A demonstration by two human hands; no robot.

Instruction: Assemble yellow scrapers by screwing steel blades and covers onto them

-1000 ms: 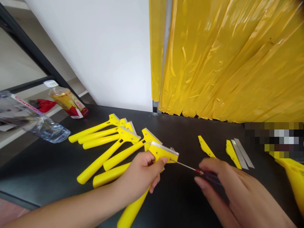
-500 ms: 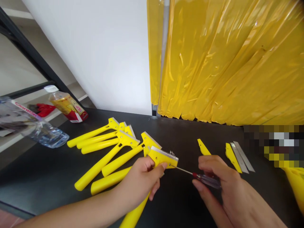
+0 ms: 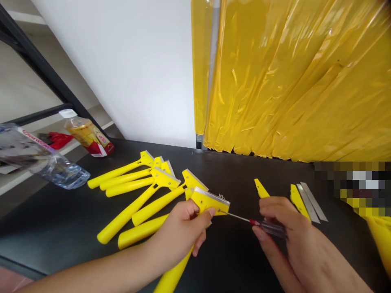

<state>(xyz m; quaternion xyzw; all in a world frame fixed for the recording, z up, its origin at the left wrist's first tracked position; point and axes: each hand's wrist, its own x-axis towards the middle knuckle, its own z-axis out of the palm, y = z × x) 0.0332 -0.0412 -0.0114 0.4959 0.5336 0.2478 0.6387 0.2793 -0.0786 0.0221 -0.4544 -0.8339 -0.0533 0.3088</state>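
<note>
My left hand (image 3: 191, 228) is closed around the head of a yellow scraper (image 3: 210, 202), thumb on its face and a metal blade along the upper edge. The scraper's handle runs down toward the bottom of the view. In my right hand (image 3: 293, 236) is a screwdriver (image 3: 271, 228) with a clear, red-collared handle. Its tip meets a screw at the right part of the scraper head. A few small screws (image 3: 221, 197) lie just behind the blade. Beside my left hand rest several other yellow scrapers (image 3: 128, 211) with blades on them.
Behind my right hand lie a yellow cover plate (image 3: 261, 188), another yellow plate (image 3: 297, 199) and two loose blades (image 3: 313, 203). A clear plastic bottle (image 3: 64, 171) and a drink bottle (image 3: 88, 136) are at the left. A white panel (image 3: 137, 73) and yellow wrapping (image 3: 275, 81) border the black table (image 3: 61, 228).
My right hand and the screwdriver handle have shifted slightly right and up, the tip staying at the scraper's screw. My left hand keeps its hold on the scraper.
</note>
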